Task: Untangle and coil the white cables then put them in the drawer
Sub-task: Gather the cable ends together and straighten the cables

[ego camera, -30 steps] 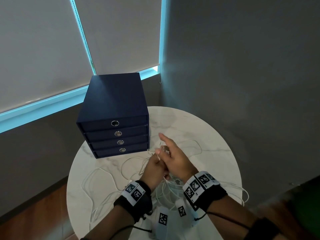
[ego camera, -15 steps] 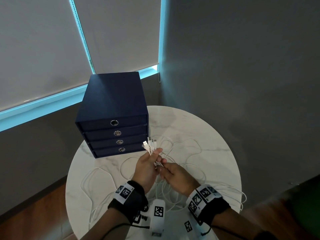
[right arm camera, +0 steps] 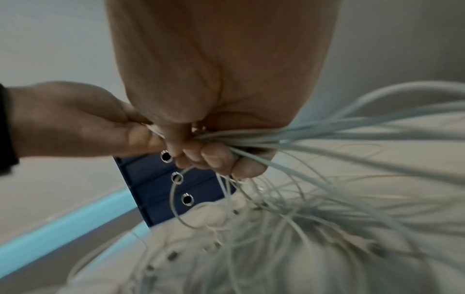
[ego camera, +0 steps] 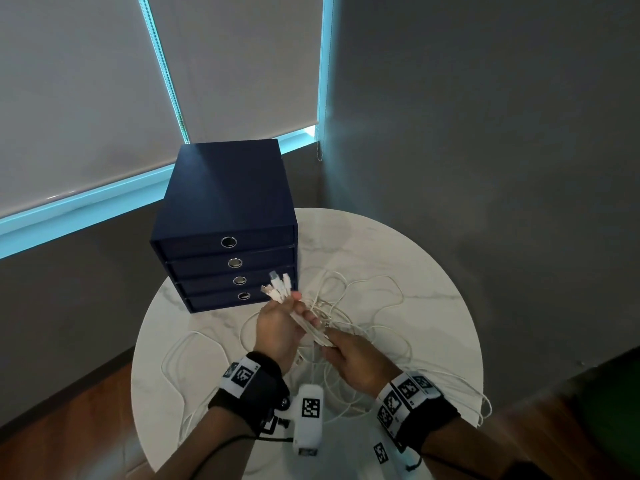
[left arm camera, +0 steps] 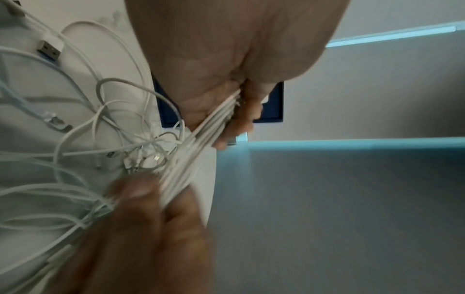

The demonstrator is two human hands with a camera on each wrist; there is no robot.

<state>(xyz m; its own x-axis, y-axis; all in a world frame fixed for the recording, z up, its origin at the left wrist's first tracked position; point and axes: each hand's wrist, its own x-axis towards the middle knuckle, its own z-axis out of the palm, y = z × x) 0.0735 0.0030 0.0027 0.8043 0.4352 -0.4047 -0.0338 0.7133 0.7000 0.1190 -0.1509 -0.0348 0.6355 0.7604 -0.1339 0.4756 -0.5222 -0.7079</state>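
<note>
So the round marble bench is carrying everything here, with a navy four-drawer box sitting at its far left. All four drawers look closed, so the putting-away part hasn't started.

The white cables are mostly sprawled in loose loops across the bench top, a few hanging over the near right edge. One end of the lot is gathered into a flat bundle running between both hands, just in front of the drawer box.

Left hand: its grip is curled tight around the bundle right below the plug ends, which fan out above the fist. Right hand: fingers wrapped around the same strands a bit further down, with the loose lengths trailing out behind it.

How I'd do this step: keep the left hand as the anchor so the plugs stay lined up, and let the right grip go slack enough to slide along the strands instead of yanking. There's a knotty clump with small connectors sitting just past the right hand, going by the left wrist view. Pulling straight into that would probably cinch it. Better to stop short, shake the loops loose and feed the connectors back through one at a time. Only start coiling once the strands run parallel.
</note>
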